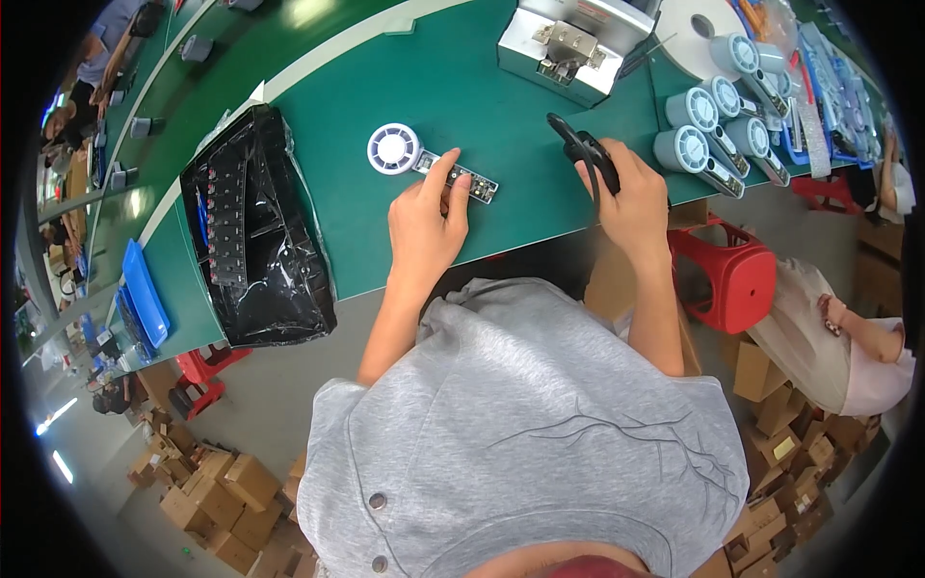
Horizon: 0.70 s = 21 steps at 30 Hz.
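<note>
My left hand (427, 223) is closed on a small handheld fan (394, 150), thumb and fingers on its handle. The fan lies on the green table, its round white head to the left. Its handle is uncovered, with a circuit board showing. My right hand (632, 200) is wrapped round a black hand tool (583, 146) with a rounded body and a narrow front end. What looks like a dark cord hangs beside it. The tool is held above the table, apart from the fan; its exact kind I cannot make out.
Several light blue fans (690, 147) with uncovered handles lie at the right. A box-shaped device (549, 82) with metal parts stands at the back, near a white reel (679, 34). A black plastic-covered tray (279, 265) sits at left. A red stool (737, 275) and another person are at right.
</note>
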Tool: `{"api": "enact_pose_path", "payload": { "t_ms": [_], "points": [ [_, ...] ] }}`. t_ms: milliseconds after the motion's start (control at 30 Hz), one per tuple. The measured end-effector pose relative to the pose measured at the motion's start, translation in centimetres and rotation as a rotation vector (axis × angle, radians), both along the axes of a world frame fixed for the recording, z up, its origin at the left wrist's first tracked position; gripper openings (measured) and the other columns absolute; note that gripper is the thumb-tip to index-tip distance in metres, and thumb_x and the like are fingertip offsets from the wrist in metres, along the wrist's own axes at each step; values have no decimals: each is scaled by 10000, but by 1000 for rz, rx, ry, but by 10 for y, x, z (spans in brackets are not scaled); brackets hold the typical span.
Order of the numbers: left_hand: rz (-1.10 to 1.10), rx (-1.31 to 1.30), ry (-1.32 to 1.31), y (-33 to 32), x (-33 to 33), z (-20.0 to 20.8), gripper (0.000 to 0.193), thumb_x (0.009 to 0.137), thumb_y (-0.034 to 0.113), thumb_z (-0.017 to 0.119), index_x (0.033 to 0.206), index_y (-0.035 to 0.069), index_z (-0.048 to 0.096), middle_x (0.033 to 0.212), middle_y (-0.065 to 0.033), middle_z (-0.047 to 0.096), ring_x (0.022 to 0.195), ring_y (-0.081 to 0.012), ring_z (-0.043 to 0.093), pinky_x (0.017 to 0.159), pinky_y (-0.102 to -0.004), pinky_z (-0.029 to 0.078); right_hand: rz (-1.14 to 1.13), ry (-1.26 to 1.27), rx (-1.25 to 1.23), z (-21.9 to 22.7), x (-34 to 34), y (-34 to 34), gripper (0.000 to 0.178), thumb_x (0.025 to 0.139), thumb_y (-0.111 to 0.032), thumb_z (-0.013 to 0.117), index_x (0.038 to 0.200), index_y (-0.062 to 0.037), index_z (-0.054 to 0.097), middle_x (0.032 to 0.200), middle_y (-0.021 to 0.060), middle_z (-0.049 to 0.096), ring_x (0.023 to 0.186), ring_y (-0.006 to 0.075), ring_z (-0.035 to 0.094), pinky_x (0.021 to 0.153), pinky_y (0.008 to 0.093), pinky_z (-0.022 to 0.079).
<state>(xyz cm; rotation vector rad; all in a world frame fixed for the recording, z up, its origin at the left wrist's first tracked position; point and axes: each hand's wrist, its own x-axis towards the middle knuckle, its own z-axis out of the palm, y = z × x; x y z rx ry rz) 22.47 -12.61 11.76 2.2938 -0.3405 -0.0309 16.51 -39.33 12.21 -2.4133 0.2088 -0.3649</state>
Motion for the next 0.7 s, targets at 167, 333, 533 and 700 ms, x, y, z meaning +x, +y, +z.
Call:
{"api": "enact_pose_path", "payload": {
  "t_ms": [167,333,533,700],
  "points": [
    [-19,121,172,-11,10,25,260,993,282,759,1126,61,727,674,-138,719,612,-344,721,577,-418,524,14,40,53,3,3,-3,348,996,-353,743,1148,-47,681,934,214,719,815,466,699,677,506,547],
    [33,-75,289,-9,58,62,242,1008,229,755,1057,-8,749,644,-124,724,594,-143,717,575,-292,511,20,20,24,9,3,-5,402,996,-419,729,1170,-61,673,956,201,729,816,464,708,677,518,561],
    [-15,-78,-169,-35,240,72,263,972,168,642,1189,50,735,698,-129,679,617,-128,619,620,-302,488,12,48,58,10,1,-9,460,993,-486,710,1131,-51,660,943,207,726,794,446,719,668,523,569],
    [-242,198,-402,-90,445,46,339,925,199,623,1225,125,762,996,-208,767,960,-375,756,870,-445,575,-15,125,42,11,-2,-11,483,1015,-517,669,1103,-42,651,931,222,723,794,461,711,683,540,571]
  ]
}}
